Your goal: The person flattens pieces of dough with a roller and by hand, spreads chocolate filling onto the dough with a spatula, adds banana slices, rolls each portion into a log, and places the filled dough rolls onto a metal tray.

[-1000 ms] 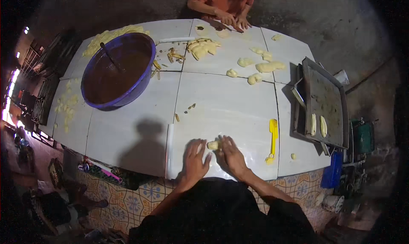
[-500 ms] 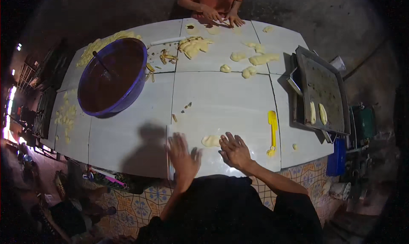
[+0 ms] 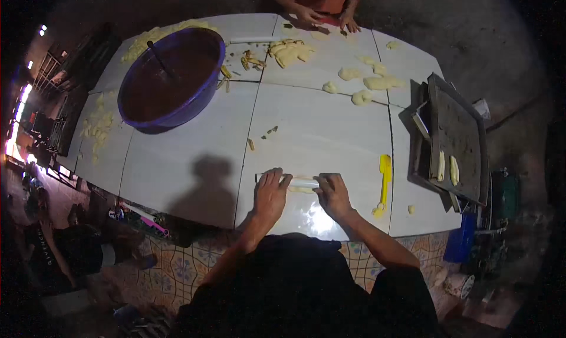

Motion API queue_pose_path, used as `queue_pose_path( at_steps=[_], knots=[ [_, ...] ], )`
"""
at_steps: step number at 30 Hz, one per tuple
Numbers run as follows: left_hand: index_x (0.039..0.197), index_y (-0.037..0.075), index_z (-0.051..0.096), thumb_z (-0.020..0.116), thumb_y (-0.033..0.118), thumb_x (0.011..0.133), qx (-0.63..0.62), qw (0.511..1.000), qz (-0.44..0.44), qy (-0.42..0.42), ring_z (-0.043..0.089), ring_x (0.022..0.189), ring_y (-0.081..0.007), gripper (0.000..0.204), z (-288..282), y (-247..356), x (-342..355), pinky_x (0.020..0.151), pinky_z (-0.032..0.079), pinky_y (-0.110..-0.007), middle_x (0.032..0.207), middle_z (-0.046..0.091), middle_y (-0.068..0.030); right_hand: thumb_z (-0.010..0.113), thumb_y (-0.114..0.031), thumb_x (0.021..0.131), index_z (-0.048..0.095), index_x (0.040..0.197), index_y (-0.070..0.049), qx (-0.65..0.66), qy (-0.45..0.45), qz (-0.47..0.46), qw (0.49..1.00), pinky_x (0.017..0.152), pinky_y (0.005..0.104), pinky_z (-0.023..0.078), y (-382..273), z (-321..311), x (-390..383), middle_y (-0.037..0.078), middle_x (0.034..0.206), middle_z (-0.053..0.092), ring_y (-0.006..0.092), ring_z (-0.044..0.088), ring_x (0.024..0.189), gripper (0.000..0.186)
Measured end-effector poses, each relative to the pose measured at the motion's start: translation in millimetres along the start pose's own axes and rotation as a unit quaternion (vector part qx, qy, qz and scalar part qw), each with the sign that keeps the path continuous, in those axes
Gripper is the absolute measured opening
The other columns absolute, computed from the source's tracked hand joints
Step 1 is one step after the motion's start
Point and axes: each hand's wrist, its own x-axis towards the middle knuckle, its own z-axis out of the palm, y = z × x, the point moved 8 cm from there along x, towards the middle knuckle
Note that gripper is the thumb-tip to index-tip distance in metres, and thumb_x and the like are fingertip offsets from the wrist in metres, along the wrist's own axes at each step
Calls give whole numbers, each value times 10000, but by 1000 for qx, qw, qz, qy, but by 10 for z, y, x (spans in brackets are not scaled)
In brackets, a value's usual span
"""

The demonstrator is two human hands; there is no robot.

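Observation:
A pale plastic rolling tube [image 3: 302, 182] lies crosswise on the white tiled table, with my left hand [image 3: 269, 195] gripping its left end and my right hand [image 3: 334, 196] closed on its right end. Under and just in front of the tube, between both hands, is a flattened piece of pale dough [image 3: 302, 190]. A yellow plastic tool [image 3: 384, 184] lies to the right of my right hand. Small brown scraps [image 3: 266, 131] are scattered beyond the tube.
A purple basin [image 3: 147, 120] of brown filling stands back left; dough pieces [image 3: 380, 83] lie across the back. Stacked metal trays [image 3: 486, 173] at right hold dough strips [image 3: 454, 170]. A co-worker in orange [image 3: 321, 2] works opposite; another person [image 3: 56, 249] is at lower left.
The tube has moved from lying lengthwise beside my left hand to crosswise over the dough. Both hands now hold it. The dough piece went from a thick lump to flattened.

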Motion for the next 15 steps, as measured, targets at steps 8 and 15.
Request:
queue_pose_path(
  at_steps=[8,15],
  knots=[
    [1015,51,735,693,112,778,-49,998,-18,-28,600,1077,-291,248,-172,61,-323,1027,388,-514,1061,661,-108,788,-156,766,678,1105,-55,92,-80,19,992,792,439,484,-80,-71,-406,126,1088,612,322,581,947,371],
    [1456,45,472,563,393,956,143,982,-100,-74,292,1471,-351,616,337,-318,466,1116,201,-703,1545,400,-170,574,-286,965,684,1256,-220,-150,-32,112,982,864,466,395,351,164,314,171,1226,489,328,459,1059,318]
  ],
)
